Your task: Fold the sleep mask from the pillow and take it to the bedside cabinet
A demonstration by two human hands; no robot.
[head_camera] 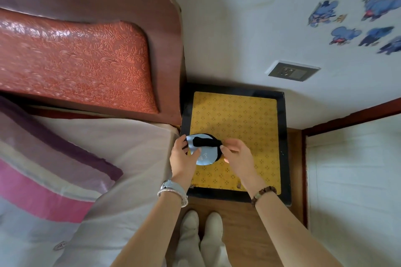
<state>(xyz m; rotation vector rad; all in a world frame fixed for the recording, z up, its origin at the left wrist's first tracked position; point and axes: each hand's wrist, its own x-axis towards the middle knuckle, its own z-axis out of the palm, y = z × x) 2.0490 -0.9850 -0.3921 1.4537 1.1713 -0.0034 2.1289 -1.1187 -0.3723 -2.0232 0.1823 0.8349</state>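
the folded sleep mask [202,150] sits between both hands. left hand [183,156] and right hand [237,154] pinch its opposite edges, above the bedside cabinet [238,115].

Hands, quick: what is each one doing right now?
Left hand: closed on the folded pale blue and black sleep mask.
Right hand: pinching the mask's black strap.

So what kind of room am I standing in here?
Most likely a bedroom: a bed with a padded reddish-brown headboard, a striped purple and pink pillow, and a small black bedside cabinet with a yellow patterned top against the wall.
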